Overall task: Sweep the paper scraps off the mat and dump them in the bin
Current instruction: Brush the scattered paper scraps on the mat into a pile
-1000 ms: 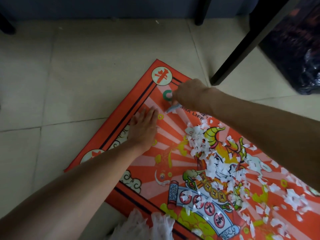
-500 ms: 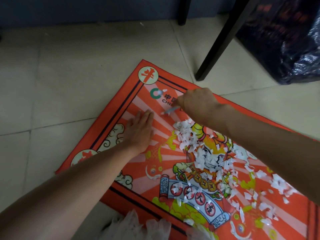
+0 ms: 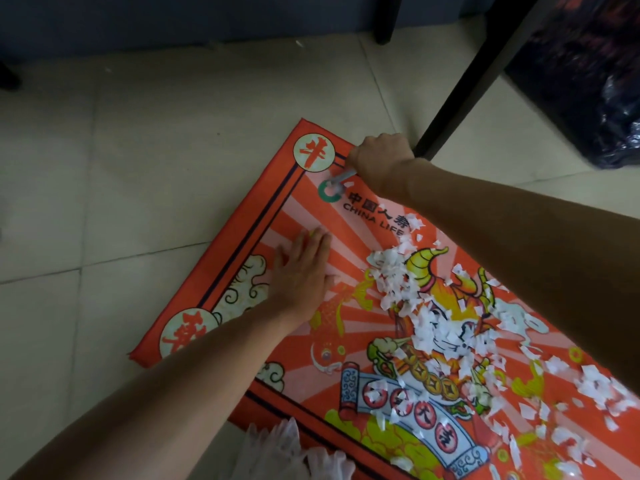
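Paper scraps litter the mat; our left hand presses flat beside them, our right hand grips a small grey tool.

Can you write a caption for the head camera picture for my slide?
Left hand flat on the red mat, right hand gripping a grey tool, white paper scraps heaped alongside.

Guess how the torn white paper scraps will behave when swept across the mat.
The torn white paper scraps look thin and very light, so they will probably scatter or flutter. They lie flat on the orange printed mat, so some may cling rather than slide.
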`<state>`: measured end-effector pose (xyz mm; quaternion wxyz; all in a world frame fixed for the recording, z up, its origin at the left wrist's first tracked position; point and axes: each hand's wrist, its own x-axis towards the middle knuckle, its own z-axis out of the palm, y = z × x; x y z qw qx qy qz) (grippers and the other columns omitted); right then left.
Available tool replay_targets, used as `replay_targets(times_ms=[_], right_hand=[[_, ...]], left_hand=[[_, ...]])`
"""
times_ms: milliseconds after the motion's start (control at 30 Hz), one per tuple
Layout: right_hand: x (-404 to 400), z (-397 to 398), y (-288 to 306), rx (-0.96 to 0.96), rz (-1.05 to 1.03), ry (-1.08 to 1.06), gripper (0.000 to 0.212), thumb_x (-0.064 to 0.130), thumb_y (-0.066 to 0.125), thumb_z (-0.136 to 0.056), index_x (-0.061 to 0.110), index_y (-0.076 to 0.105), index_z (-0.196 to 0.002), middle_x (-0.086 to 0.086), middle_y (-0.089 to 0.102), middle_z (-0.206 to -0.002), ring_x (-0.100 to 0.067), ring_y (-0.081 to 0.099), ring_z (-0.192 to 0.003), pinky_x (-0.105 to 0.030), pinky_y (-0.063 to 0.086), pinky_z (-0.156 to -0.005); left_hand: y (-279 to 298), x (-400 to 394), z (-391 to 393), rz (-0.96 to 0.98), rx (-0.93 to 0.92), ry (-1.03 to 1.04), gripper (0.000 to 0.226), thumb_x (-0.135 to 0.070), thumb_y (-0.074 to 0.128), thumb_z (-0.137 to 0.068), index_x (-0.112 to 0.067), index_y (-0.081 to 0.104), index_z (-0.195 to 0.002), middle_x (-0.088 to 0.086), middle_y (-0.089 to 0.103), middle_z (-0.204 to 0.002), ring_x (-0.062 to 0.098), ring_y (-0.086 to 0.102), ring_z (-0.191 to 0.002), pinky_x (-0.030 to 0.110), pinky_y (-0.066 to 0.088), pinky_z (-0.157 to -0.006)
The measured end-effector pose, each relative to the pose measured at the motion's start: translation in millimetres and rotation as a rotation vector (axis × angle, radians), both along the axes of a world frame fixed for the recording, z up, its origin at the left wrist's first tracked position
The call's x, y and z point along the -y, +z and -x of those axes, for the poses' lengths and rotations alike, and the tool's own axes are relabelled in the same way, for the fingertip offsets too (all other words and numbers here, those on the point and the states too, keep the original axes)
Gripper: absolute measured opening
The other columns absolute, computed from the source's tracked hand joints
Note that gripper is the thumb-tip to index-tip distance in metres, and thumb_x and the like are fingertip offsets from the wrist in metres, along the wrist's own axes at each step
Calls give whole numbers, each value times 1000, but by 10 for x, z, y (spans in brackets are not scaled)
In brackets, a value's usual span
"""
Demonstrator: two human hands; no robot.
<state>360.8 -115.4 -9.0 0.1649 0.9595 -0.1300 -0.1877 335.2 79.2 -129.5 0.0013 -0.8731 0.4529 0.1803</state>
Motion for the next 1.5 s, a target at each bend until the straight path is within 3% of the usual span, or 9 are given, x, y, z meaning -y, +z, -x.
replay_targets(times_ms=[133,533,933,1267,1333,1500], right_hand=[[13,-21,81,-66,-16,-3,35,27,56,-94,14,55,-127,-13,58,-117,-33,58,-108,-34,38,-72],[-77,604,231,-275,57,177,31,14,44,-100,14,50,-130,-9,57,-124,-29,57,-112,-34,40,-75],[-74,1079,292,-185,4,103,42,14,51,-96,23,45,-136,-6,56,-121,-27,58,-107,-32,40,-71],[75,842,376,-77,-5,-38,39,18,56,-94,24,51,-133,-9,57,-120,-31,59,-107,-35,38,-71],[98,782,334,-71,3,-52,41,26,54,-95,21,49,-135,-11,56,-122,-32,58,-110,-36,41,-74],[108,739,184,-36,-16,-84,44,19,55,-94,19,46,-138,-12,55,-126,-33,56,-115,-38,45,-84]], left_hand=[[-16,12,-16,-7,1,-9,74,-51,28,-101,-15,-8,-155,1,-13,-163,26,-8,-150,55,15,-117],[22,36,-1,-34,-40,12,72,-46,30,-102,-16,-8,-155,-1,-13,-163,26,-7,-150,55,18,-117],[115,15,73,-71,-31,-4,69,-40,33,-102,-17,-5,-155,1,-9,-163,28,1,-150,51,23,-116],[68,89,159,18,-3,-68,70,-44,33,-101,-15,-1,-155,2,-3,-163,24,0,-150,44,18,-119],[87,136,188,25,-3,-77,70,-42,33,-102,-15,-4,-155,1,-5,-163,25,0,-150,44,17,-119],[75,192,244,14,-2,-87,69,-44,31,-102,-15,-4,-155,3,-6,-163,26,0,-150,46,20,-119]])
